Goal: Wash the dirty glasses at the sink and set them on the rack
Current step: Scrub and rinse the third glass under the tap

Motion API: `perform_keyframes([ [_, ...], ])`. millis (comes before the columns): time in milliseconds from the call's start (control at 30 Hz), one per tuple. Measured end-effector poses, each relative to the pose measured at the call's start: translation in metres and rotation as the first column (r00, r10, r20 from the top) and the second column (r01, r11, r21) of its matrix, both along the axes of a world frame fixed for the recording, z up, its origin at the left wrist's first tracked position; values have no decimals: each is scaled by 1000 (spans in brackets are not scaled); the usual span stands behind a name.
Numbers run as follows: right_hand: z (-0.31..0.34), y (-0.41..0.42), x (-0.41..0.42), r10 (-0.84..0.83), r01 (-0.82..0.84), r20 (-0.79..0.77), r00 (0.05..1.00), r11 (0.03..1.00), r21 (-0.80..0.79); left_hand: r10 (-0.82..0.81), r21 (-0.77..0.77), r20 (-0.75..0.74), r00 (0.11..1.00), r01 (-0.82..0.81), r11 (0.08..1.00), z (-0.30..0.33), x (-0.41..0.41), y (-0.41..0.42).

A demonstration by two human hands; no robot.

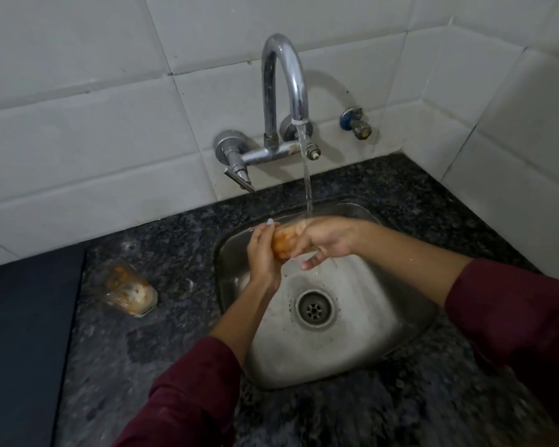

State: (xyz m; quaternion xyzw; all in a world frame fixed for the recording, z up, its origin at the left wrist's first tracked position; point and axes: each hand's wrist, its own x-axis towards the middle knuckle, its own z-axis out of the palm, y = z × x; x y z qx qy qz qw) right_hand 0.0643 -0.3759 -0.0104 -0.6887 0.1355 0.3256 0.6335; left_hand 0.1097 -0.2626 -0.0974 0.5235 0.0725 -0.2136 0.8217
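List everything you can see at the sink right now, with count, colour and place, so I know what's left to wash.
Glass in hands: 1, clear with orange residue, held over the sink under the water stream.
Glass on counter: 1, clear, smeared orange-brown, left of the sink.
Sink: 1, steel, set into the counter.
Drain: 1, metal, sink bottom.
Tap: 1, chrome, wall-mounted, running.
Valve: 1, blue and brass, on the wall right of the tap.
Counter: 1, dark speckled stone.
Wall tiles: white, behind the sink.
Rack: not in view.
Left hand: grips the glass.
Right hand: grips the glass.
Sleeves: 2, maroon.
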Motion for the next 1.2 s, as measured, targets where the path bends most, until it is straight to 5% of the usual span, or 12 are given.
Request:
perform_keyframes([
  [67,-2,6,-3,192,-158,100,976,947,-279,24,27,-135,991,-20,999,0,3,-2],
  [200,-17,9,-16,736,-293,-138,663,85,-952,-171,56,-417,892,214,975,4,11,4],
  [300,-14,5,-10,647,-375,-29,762,404,-834,-227,61,-370,901,268,962,4,12,9],
  [367,-3,1,-1,284,-246,43,958,889,-386,-207,3,-180,962,211,977,3,11,6],
  [433,-1,1,4,16,-18,-32,999,996,-83,-103,56,-25,994,104,993,2,9,3],
  [500,-7,5,1,194,-167,66,979,941,-294,-81,154,-30,996,84,984,2,9,1],
  [667,-33,-4,-11,711,-229,-92,697,99,-968,-216,327,-217,952,279,903,1,13,2],
  [767,-28,-8,-5,567,-274,73,821,503,-819,-240,229,-197,951,283,931,0,14,5],
  [867,-18,-5,-2,130,-109,75,989,967,-230,-243,182,-10,970,240,953,-3,12,9],
  [933,-26,-3,-4,367,-271,188,911,876,-398,-228,259,11,974,218,941,-2,12,9],
  [1067,-47,-9,-13,748,-314,-24,664,249,-916,-277,322,-111,954,299,898,-9,13,8],
  [1200,-45,-22,-2,693,-277,256,674,559,-781,-320,205,-239,917,370,906,-16,12,15],
])
